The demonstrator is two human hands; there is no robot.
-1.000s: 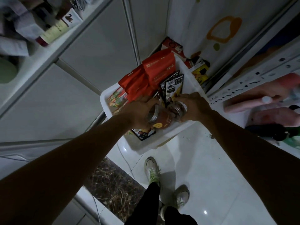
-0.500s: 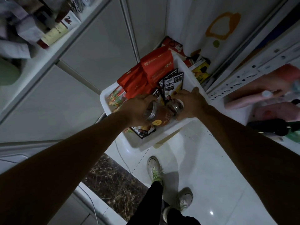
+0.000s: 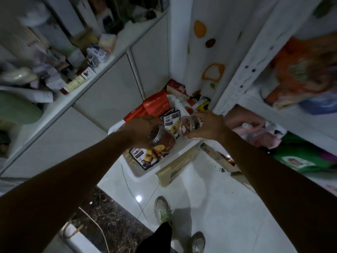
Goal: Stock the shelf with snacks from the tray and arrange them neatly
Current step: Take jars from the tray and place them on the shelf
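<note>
A white tray stands on the floor below me, filled with red snack bags and black snack packets. My left hand grips a clear jar of reddish-brown snack, tilted, above the tray. My right hand holds a second clear jar just to the right of the first. The two jars hang apart, a little above the packets. The white shelf rises at the right, with pink and green packs on its lower level.
A white counter at the left is crowded with boxes and bottles above cabinet doors. More snack packs lie in the corner behind the tray. A flat cardboard piece leans by the tray. My shoes stand on the glossy tiles.
Both hands have lifted their jars up out of the tray and drawn them apart. The view has tilted upward, showing more of the counter and shelf.
</note>
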